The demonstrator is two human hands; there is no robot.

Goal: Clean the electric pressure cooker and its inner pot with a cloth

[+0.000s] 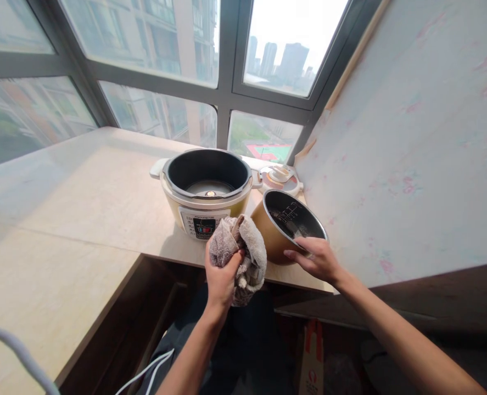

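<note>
My left hand (222, 274) is closed round a bunched grey-brown cloth (243, 252), held up just in front of the cooker's control panel. My right hand (315, 258) grips the near rim of a gold-coloured inner pot (286, 222) with a dark lining, which is tilted towards me on the counter. Behind the cloth stands an open electric pressure cooker (206, 189), cream and gold, its dark chamber showing a heating plate at the bottom.
The cooker's lid (279, 178) lies behind the inner pot by the window. A pale wooden counter (82, 197) runs left and wraps round a dark recess below. A white wall panel (412, 137) rises at the right. White cables (21, 351) cross the lower left.
</note>
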